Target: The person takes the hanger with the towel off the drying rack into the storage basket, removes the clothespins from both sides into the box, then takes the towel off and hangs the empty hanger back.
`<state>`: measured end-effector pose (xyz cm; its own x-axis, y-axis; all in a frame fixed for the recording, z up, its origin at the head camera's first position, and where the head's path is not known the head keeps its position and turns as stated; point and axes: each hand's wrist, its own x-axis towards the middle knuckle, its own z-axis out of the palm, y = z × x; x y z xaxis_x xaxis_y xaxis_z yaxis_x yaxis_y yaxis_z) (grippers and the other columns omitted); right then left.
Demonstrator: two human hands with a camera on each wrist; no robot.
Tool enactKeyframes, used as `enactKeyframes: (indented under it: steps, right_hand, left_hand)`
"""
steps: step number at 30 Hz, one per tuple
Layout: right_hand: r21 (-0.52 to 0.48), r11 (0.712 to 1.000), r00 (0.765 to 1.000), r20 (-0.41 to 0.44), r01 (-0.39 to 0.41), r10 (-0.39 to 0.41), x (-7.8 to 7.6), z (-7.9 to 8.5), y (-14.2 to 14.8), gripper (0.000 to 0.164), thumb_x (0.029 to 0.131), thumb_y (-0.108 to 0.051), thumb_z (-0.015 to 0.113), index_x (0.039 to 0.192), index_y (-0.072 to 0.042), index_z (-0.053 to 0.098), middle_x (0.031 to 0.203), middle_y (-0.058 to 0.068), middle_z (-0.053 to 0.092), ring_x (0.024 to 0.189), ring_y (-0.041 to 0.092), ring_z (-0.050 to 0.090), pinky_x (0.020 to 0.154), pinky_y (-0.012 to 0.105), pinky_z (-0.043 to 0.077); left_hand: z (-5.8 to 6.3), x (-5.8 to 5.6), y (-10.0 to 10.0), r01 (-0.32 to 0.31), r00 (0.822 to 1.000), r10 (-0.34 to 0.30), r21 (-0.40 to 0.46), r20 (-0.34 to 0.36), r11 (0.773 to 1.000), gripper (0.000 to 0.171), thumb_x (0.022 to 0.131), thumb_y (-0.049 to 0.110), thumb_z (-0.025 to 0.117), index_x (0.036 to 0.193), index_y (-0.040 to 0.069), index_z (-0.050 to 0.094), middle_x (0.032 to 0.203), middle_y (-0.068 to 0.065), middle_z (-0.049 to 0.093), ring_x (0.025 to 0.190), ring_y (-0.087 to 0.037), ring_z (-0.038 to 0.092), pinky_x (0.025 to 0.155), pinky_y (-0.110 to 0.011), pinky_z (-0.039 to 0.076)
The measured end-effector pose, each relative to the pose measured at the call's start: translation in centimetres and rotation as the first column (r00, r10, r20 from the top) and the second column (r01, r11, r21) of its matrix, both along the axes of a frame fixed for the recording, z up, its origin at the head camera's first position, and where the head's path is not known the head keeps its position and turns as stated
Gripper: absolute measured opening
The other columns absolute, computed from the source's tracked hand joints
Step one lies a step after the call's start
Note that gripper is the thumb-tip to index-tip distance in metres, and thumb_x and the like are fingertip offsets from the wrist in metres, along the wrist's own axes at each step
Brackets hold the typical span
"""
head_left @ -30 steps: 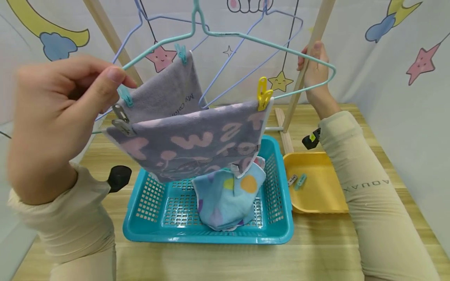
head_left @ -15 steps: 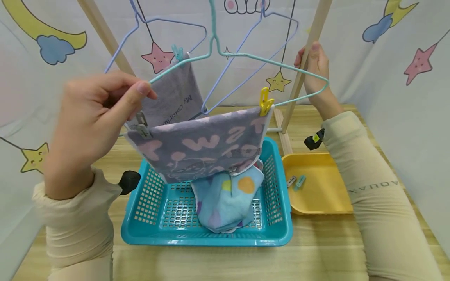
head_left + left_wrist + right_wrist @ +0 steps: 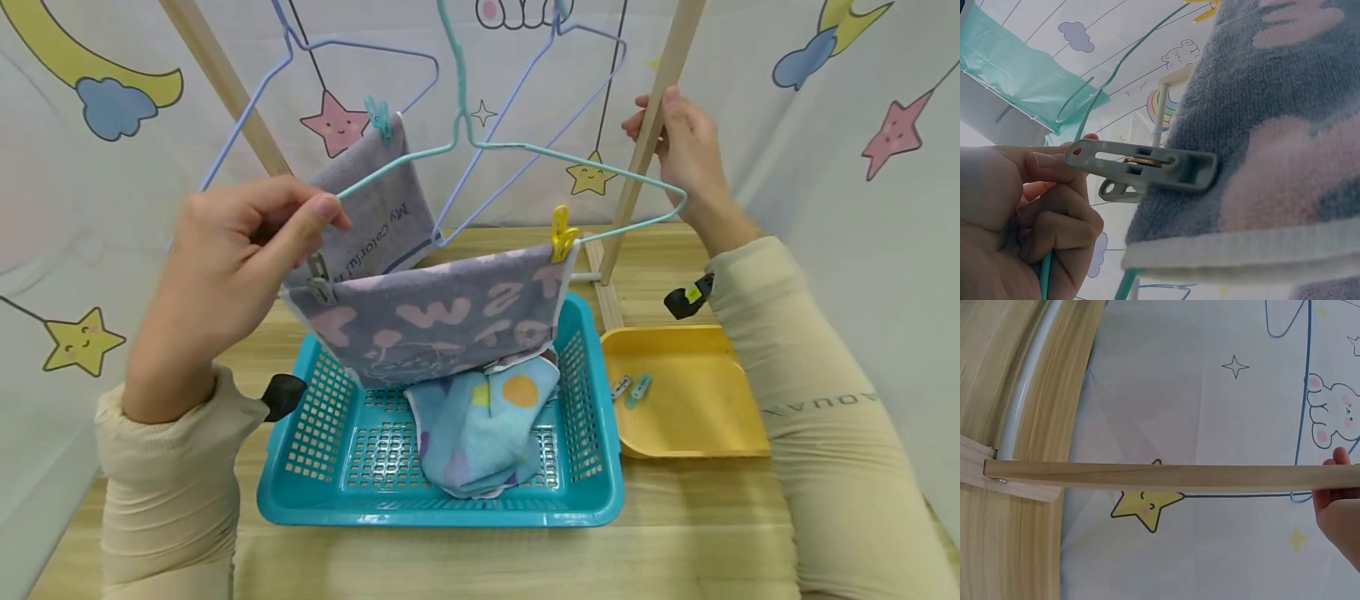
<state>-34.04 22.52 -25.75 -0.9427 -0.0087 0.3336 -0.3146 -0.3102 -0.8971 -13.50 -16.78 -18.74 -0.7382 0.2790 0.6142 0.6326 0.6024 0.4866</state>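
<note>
My left hand [image 3: 232,250] pinches the left arm of a green clothes hanger [image 3: 570,158] between thumb and fingers. From the hanger's lower bar hangs a grey-and-pink towel [image 3: 442,321], held by a grey clothespin [image 3: 321,287] at its left and a yellow clothespin [image 3: 562,237] at its right. In the left wrist view the grey clothespin [image 3: 1154,167] bites the towel's edge beside my fingers. My right hand [image 3: 690,154] holds a wooden post [image 3: 652,137], thumb and fingers on either side of it. The hanger's hook top is out of view.
Behind hang blue hangers [image 3: 525,75], one bearing a grey towel [image 3: 375,208] with a teal clothespin [image 3: 378,117]. Below stands a blue basket [image 3: 442,512] with a light-blue dotted towel [image 3: 480,425]. A yellow tray [image 3: 690,400] holds two clothespins [image 3: 637,390].
My left hand has moved right and down with the green hanger and its towel. My right hand stays at the post but has shifted slightly right.
</note>
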Motion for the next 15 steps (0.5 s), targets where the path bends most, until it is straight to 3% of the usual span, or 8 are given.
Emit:
enactKeyframes:
  steps: [9, 12, 15]
  right_hand:
    - [0.060, 0.992, 0.993, 0.014, -0.115, 0.114, 1.0, 0.7, 1.6, 0.034, 0.106, -0.015, 0.048, 0.132, 0.007, 0.053, 0.111, 0.017, 0.064, 0.112, 0.027, 0.056, 0.107, 0.032, 0.037]
    - [0.056, 0.996, 0.997, 0.036, -0.074, 0.072, 1.3, 1.0, 1.9, 0.034, 0.104, -0.010, 0.053, 0.134, 0.004, 0.049, 0.113, 0.015, 0.060, 0.110, 0.024, 0.058, 0.105, 0.029, 0.040]
    - [0.034, 0.999, 0.998, 0.059, 0.032, -0.034, 1.7, 1.5, 2.3, 0.029, 0.100, -0.005, 0.059, 0.127, -0.001, 0.051, 0.108, 0.013, 0.059, 0.098, 0.021, 0.060, 0.093, 0.025, 0.048]
  left_hand:
    - [-0.4, -0.2, -0.5, 0.005, 1.000, -0.005, -0.006, 0.004, 1.000, 0.020, 0.101, 0.008, 0.058, 0.096, 0.000, 0.075, 0.058, -0.001, 0.048, 0.052, -0.008, 0.034, 0.049, -0.021, 0.026]
    - [-0.4, -0.2, -0.5, 0.007, 1.000, -0.007, -0.008, 0.002, 1.000, 0.019, 0.101, 0.007, 0.058, 0.096, 0.001, 0.075, 0.057, -0.001, 0.047, 0.051, -0.007, 0.033, 0.049, -0.022, 0.026]
    - [-0.4, -0.2, -0.5, 0.015, 1.000, -0.015, -0.009, 0.002, 1.000, 0.018, 0.101, 0.007, 0.058, 0.095, 0.001, 0.075, 0.055, 0.000, 0.042, 0.049, -0.007, 0.031, 0.048, -0.022, 0.024]
